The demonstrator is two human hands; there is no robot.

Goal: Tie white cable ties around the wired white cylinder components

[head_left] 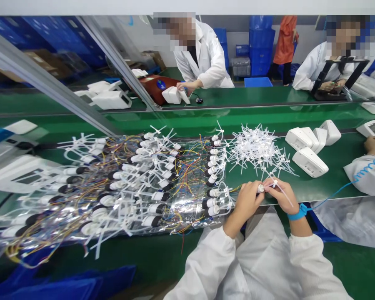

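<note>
Small white part [261,188] is at the near edge of the green table [334,183], held up between both hands. Left hand [249,198] has it in a narrow pinch from the 9 o'clock side. Right hand [281,195] closes on it from 3 o'clock, grip also narrow, fingertips at the part. White tie [286,195] lies across the right fingers, tail toward 4 o'clock; cannot tell if it is pinched too. Thin yellowish wires [237,189] run from the left hand toward 9 o'clock.

From the part: blue wrist strap [297,212] at 4 o'clock, on the right wrist. Loose pile of white ties [253,146] at 12, near the hands. White casings [310,161] at 2. Rows of white parts with black ends and colored wires [165,183] at 9 to 10, lying on clear plastic [187,204].

Farther out: person in white coat [211,54] at 11, hand at a white casing; another person [312,68] between 1 and 2, behind a black frame [320,81]. Co-worker's hand [374,146] between 2 and 3, on a white device.
</note>
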